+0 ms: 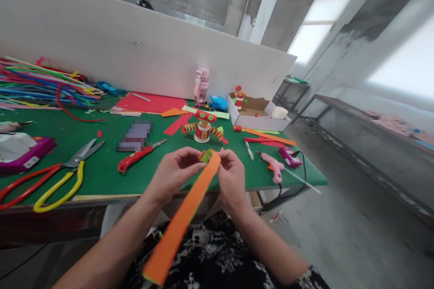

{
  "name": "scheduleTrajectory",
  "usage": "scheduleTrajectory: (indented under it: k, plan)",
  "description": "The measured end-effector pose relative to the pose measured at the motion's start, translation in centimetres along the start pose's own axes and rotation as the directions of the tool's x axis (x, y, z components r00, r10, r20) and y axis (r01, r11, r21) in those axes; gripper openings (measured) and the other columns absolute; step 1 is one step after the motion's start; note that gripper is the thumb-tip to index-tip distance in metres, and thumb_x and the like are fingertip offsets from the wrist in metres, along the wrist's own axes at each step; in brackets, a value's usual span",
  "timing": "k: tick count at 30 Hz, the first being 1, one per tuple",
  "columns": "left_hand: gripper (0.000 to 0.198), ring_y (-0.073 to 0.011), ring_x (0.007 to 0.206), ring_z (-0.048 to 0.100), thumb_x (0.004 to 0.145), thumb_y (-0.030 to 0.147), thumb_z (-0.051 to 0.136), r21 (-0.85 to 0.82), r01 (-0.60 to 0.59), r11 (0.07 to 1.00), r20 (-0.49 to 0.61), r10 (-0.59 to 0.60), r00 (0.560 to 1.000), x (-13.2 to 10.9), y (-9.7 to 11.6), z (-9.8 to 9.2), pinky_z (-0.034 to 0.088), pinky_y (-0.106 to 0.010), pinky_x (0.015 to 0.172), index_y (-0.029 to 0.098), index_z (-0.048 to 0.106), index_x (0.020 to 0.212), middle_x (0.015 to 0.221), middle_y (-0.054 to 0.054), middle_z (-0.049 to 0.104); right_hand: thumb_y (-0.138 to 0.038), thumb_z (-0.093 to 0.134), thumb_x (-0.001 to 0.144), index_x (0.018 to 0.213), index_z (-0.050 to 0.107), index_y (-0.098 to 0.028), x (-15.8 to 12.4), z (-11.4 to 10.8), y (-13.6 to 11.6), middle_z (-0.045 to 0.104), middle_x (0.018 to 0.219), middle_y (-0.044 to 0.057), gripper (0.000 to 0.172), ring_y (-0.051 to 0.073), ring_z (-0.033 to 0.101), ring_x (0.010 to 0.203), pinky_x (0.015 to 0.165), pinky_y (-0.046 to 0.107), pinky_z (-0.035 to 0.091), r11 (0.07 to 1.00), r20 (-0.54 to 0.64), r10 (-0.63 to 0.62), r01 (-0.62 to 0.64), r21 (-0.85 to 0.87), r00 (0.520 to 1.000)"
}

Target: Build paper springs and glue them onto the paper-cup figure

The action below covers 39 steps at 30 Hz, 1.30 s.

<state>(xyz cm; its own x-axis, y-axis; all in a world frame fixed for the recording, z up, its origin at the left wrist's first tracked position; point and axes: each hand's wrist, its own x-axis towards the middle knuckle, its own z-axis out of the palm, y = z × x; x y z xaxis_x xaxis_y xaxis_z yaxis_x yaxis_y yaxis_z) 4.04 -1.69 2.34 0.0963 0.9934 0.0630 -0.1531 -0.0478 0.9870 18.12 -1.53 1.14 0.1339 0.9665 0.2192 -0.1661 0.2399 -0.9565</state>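
Note:
Both hands meet over the table's front edge around a paper strip [185, 219], orange on one side and green on the other. My left hand [174, 169] pinches the curled green-and-orange end between thumb and fingers. Closed on the same end from the other side is my right hand [232, 176]. The long tail of the strip hangs down towards my lap. Just beyond the hands stands a paper-cup figure [202, 132] with folded paper arms and a red rolled head with green eyes.
Left on the green table [101, 176] lie large scissors [73, 162], red-handled scissors [135, 159] and a blurred-out flat object [136, 135]. A pink glue gun [274, 166] with a cord lies right. Behind are a pink bottle [202, 86], a white box [251, 123] and pipe cleaners [40, 86].

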Motion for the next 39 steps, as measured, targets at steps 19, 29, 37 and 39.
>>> scheduleTrajectory:
  k: [19,29,37,39]
  plan:
    - [0.036,-0.0149,0.061,0.057,0.070,0.052,0.070,0.142,-0.049,0.989,-0.024,0.053,0.998,0.8,0.7,-1.7,0.047,-0.026,0.059,0.016,0.071,0.074,0.066,-0.003,0.067,-0.037,0.086,0.060,0.072,0.074,-0.019,0.3,-0.3,-0.3,0.070,0.070,0.000,0.025,0.013,0.058,0.064,0.066,0.025,0.048,0.941,0.120,0.262,-0.281,0.187,0.958]
    - [0.020,-0.0165,0.071,0.060,0.075,0.040,0.071,0.388,-0.259,0.885,0.041,0.265,0.963,-1.1,0.4,0.3,0.048,-0.025,0.068,0.021,0.067,0.080,0.076,0.000,0.068,-0.041,0.090,0.051,0.071,0.072,-0.022,-0.1,0.3,1.1,0.074,0.076,0.000,0.032,0.018,0.067,0.075,0.078,0.031,0.055,0.848,0.053,0.323,-0.314,0.427,0.945]
    - [0.026,-0.0138,0.059,0.052,0.079,0.043,0.064,0.398,-0.214,0.892,0.027,0.222,0.975,-0.4,-0.6,-0.4,0.040,-0.023,0.058,0.019,0.065,0.068,0.062,0.002,0.061,-0.033,0.083,0.061,0.076,0.075,-0.022,-0.9,0.6,1.3,0.077,0.086,0.002,0.021,0.021,0.069,0.088,0.093,0.037,0.051,0.934,0.040,0.209,-0.211,0.288,0.977]
    - [0.028,-0.0134,0.057,0.051,0.076,0.044,0.065,0.368,-0.197,0.909,0.062,0.188,0.980,-0.2,-0.6,-0.9,0.039,-0.023,0.056,0.019,0.065,0.066,0.058,0.002,0.059,-0.031,0.081,0.063,0.077,0.075,-0.023,-0.9,0.4,1.3,0.077,0.087,0.001,0.017,0.021,0.069,0.090,0.093,0.038,0.051,0.954,0.064,0.194,-0.203,0.222,0.979]
